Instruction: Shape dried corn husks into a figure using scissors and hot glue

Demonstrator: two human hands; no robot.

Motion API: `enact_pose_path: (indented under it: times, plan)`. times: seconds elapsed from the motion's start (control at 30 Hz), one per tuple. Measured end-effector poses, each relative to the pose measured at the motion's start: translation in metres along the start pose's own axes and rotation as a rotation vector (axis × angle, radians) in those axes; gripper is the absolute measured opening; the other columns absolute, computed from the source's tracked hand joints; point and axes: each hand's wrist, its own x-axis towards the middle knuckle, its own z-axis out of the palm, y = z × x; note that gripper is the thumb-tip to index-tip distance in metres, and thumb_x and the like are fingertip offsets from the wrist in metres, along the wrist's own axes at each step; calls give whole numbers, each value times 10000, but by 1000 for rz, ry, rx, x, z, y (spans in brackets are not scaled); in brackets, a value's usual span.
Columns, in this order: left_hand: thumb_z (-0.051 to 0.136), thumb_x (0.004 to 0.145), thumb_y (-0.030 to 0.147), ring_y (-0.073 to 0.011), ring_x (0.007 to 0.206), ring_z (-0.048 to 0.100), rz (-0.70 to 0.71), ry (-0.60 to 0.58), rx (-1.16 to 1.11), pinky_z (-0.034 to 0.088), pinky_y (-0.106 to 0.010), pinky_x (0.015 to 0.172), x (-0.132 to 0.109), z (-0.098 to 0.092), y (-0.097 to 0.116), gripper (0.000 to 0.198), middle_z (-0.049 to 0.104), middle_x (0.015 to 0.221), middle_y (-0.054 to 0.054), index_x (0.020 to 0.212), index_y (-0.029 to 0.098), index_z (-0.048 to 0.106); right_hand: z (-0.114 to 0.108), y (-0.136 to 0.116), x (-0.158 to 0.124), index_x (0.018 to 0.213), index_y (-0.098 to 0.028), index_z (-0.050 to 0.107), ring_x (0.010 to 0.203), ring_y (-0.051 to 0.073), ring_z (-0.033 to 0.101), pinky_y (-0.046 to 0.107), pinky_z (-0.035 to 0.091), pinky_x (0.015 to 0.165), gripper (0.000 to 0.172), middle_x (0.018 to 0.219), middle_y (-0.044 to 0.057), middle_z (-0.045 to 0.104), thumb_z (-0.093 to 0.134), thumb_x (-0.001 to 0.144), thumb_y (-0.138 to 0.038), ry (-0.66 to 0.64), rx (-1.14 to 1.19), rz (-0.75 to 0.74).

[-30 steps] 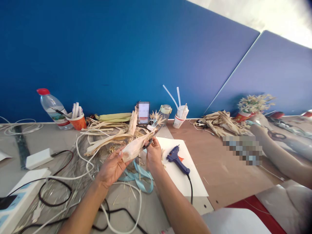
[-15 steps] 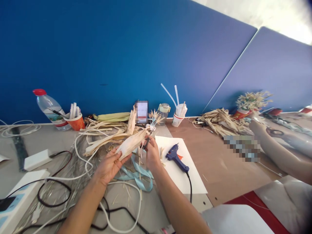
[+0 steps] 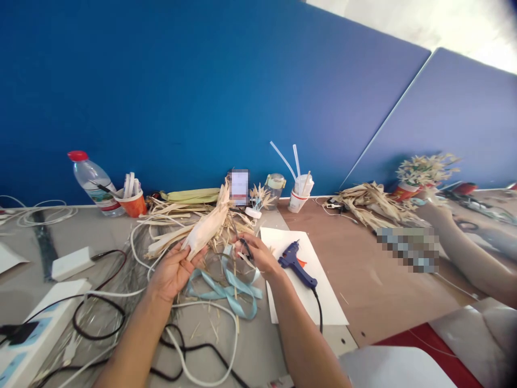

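Note:
A pale dried corn husk (image 3: 207, 229) is pinched at its lower end by my left hand (image 3: 173, 272), its tip slanting up and to the right. My right hand (image 3: 260, 256) is closed around dark-handled scissors (image 3: 245, 248), whose blades point up and away, a little right of the husk. Just beneath both hands, a loose light-blue ribbon (image 3: 238, 307) lies in loops among husk scraps. More dried husk strips (image 3: 167, 237) are heaped behind my left hand. A small husk flower (image 3: 262, 198) stands at the back, past my right hand.
To the right, a blue glue gun (image 3: 297, 264) rests on white paper (image 3: 329, 307). Cables and a power strip (image 3: 48, 318) spread across the left. Cups, a bottle (image 3: 95, 186) and a phone (image 3: 239, 186) line the blue partition. Another person's arm (image 3: 468, 253) reaches in at right.
The husk has swung more upright and slightly left with my left hand. My right hand has drawn right and down, taking the scissors away from the husk. The view has shifted slightly.

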Motion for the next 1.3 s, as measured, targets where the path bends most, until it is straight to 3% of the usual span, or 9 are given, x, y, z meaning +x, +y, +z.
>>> enact_pose_path:
  times: [0.3,0.5,1.3]
  plan:
    - [423,764,-84,-230,934,650,57,31,27,571,-367,761,4,-3,4,433,673,1066,-120,1064,153,626,7,1,-2,769,-190,579,555,90,456,210,351,541,118,627,-49,540,595,678,-262,-225,-93,180]
    - [443,766,-77,-216,911,656,36,-3,87,556,-394,784,0,1,0,448,665,1084,-107,1094,181,607,10,11,0,804,-186,577,535,83,414,202,317,513,150,598,-58,490,610,694,-284,-252,-207,140]
    - [436,760,-83,-212,834,675,-17,-20,137,584,-345,693,0,-1,-4,391,702,920,-88,990,159,640,14,-2,-2,787,-161,570,570,90,377,213,317,545,128,611,-50,436,598,733,-273,-304,-343,95]
